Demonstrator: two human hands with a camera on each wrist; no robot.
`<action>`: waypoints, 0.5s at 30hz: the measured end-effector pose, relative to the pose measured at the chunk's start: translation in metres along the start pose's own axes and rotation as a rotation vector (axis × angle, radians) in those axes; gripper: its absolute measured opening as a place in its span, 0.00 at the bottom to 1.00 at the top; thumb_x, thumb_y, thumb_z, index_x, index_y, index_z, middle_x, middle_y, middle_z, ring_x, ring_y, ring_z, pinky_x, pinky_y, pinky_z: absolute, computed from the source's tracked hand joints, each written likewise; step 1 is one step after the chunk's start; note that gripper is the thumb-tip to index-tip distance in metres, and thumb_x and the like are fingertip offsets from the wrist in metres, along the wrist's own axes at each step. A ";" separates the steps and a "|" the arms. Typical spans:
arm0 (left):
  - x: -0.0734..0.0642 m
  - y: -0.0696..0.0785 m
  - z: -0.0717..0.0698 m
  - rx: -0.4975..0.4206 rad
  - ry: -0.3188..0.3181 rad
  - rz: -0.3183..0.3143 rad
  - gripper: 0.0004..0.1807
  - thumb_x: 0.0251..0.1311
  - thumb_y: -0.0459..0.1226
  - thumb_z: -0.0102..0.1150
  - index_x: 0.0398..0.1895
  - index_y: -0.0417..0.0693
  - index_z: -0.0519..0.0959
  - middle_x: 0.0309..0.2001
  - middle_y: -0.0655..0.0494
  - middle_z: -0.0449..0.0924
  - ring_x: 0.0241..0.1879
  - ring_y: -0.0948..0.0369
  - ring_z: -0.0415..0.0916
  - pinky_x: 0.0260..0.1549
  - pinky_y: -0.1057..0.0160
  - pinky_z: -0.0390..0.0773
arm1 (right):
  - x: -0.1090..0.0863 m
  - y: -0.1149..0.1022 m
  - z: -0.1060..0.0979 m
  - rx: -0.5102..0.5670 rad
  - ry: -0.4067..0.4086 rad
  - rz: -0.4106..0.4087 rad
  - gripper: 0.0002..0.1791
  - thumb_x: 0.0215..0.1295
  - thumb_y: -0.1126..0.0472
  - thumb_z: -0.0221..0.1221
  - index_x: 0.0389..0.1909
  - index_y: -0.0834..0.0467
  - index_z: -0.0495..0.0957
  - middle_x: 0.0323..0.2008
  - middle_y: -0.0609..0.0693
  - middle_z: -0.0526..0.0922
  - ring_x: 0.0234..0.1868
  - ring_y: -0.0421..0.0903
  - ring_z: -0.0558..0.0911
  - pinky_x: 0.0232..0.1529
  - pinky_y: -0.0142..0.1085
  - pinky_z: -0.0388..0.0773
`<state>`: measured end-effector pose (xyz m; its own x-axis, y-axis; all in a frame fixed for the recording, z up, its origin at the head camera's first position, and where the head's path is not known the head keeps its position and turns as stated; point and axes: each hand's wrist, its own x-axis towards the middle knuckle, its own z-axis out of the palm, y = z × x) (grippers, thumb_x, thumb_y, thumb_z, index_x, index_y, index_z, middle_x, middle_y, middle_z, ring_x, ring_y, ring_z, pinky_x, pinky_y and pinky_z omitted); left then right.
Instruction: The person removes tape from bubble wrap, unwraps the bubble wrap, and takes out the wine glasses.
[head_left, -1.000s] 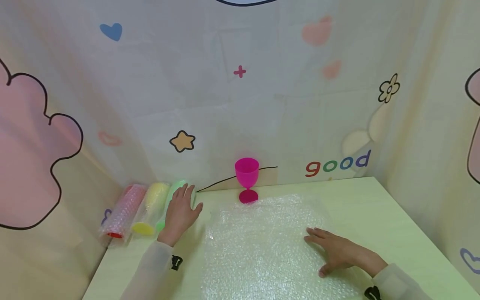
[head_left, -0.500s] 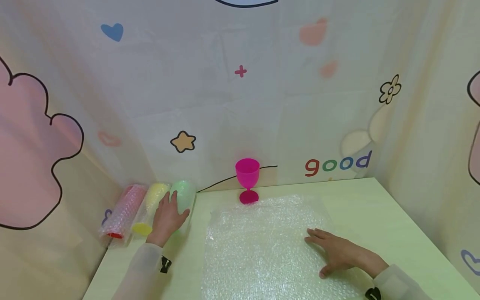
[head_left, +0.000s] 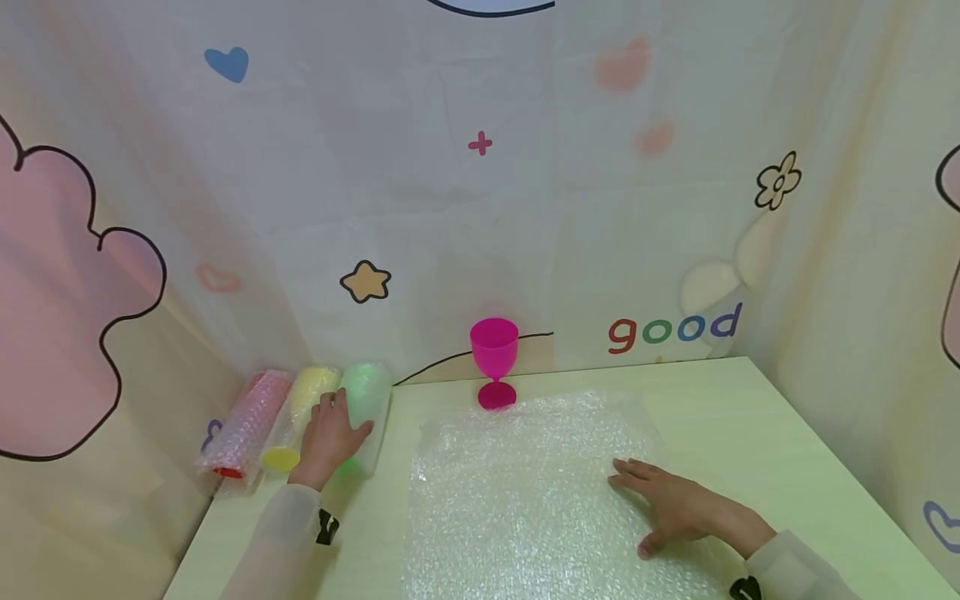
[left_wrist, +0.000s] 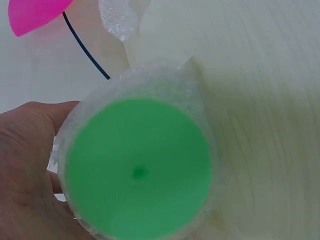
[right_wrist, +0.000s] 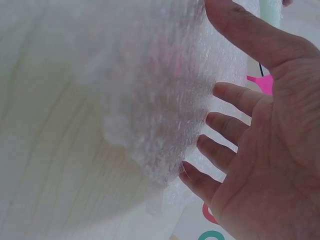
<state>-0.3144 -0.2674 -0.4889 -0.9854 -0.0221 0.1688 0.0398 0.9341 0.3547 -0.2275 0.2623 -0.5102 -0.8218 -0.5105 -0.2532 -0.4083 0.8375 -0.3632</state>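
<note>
My left hand (head_left: 327, 438) rests on the upper left side of a bubble-wrapped green goblet (head_left: 367, 396), thumb and fingers lying loosely on the wrap. In the left wrist view the round green foot (left_wrist: 140, 170) faces the camera, and the fingertips are hidden behind the roll. My right hand (head_left: 678, 504), fingers spread, rests at the right side of a flat bubble wrap sheet (head_left: 525, 500). In the right wrist view its fingertips meet the sheet's edge. A bare pink goblet (head_left: 494, 354) stands upright at the sheet's far edge.
Left of the green roll lie a wrapped yellow goblet (head_left: 303, 412) and a wrapped red one (head_left: 251, 421), side by side. The pale table (head_left: 750, 433) ends at a printed curtain (head_left: 562, 208), which also encloses both sides.
My left hand has shifted left and slightly toward me across the green roll. The roll's near end now sits further right. My right hand and the bubble wrap sheet have stayed in place.
</note>
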 end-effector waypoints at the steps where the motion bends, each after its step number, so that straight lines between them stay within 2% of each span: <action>1: 0.000 0.000 0.001 -0.001 -0.003 -0.006 0.46 0.61 0.49 0.62 0.70 0.28 0.55 0.64 0.26 0.60 0.60 0.32 0.64 0.50 0.36 0.74 | 0.000 0.000 0.000 0.000 0.001 -0.003 0.56 0.38 0.37 0.74 0.71 0.50 0.65 0.76 0.54 0.57 0.75 0.62 0.58 0.68 0.62 0.63; 15: 0.000 0.001 0.009 -0.076 -0.043 -0.059 0.53 0.57 0.52 0.64 0.75 0.35 0.48 0.70 0.28 0.52 0.67 0.31 0.57 0.59 0.31 0.66 | 0.001 0.001 -0.001 0.001 -0.004 0.004 0.57 0.38 0.37 0.74 0.72 0.50 0.64 0.77 0.54 0.57 0.76 0.62 0.57 0.68 0.63 0.62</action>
<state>-0.3154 -0.2631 -0.4964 -0.9926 -0.0591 0.1062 -0.0075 0.9018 0.4322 -0.2290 0.2629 -0.5095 -0.8215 -0.5083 -0.2585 -0.4049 0.8391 -0.3632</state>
